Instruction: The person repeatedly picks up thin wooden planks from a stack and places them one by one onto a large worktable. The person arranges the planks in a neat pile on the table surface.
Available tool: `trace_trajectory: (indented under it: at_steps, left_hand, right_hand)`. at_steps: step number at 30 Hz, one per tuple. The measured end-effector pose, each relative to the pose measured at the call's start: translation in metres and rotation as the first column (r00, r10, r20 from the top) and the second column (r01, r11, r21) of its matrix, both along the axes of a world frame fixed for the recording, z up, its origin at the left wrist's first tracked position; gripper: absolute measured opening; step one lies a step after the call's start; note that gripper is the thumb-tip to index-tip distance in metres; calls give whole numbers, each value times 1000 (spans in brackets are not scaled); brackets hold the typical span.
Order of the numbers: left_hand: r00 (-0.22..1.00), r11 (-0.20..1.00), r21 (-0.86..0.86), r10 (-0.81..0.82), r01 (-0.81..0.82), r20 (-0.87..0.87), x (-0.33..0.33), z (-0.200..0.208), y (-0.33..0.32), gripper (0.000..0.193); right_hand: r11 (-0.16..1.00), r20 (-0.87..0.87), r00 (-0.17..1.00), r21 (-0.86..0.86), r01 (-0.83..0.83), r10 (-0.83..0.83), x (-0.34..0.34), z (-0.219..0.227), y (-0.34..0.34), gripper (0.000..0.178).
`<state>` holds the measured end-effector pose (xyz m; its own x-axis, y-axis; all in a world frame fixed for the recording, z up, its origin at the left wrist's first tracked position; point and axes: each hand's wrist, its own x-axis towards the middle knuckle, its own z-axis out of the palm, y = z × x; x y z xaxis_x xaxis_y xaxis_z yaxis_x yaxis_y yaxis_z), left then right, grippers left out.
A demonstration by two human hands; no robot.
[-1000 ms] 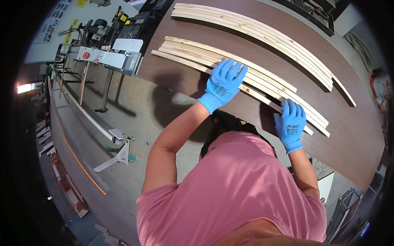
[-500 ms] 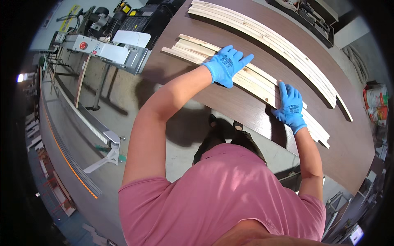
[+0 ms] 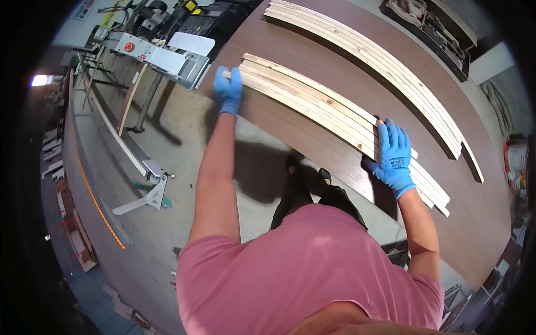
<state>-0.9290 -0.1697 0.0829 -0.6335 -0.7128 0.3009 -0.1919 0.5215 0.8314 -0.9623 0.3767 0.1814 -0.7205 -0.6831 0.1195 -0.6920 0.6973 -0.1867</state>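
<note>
The left hand [image 3: 228,92] touches the near wooden strips [image 3: 312,105] endwise; the right hand [image 3: 395,155] lies across them. I cannot tell either grip's closure.

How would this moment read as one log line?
left gloved hand: at left end of near wooden strips | right gloved hand: across them | far wooden strips: separate row on brown tabletop

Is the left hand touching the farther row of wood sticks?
No, the left hand is at the left end of the nearer row, away from the farther row.
</note>
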Motion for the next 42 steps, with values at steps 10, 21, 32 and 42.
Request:
trace_trajectory:
  at_steps: [10, 21, 32, 42]
  left_hand:
    - [637, 259, -615, -549, 745, 541, -30, 125, 179, 128]
    - [539, 241, -502, -579, 830, 612, 14, 97, 226, 130]
    - [718, 533, -841, 622, -96, 312, 167, 56, -217, 99]
    - [527, 660, -744, 597, 106, 605, 176, 7, -403, 97]
  right_hand:
    - [995, 103, 994, 89, -45, 35, -10, -6, 11, 117]
    - [992, 81, 990, 47, -115, 111, 3, 2, 16, 120]
    - [991, 2, 992, 59, -122, 122, 4, -4, 12, 118]
    - [972, -18, 1000, 234, 29, -26, 13, -9, 19, 127]
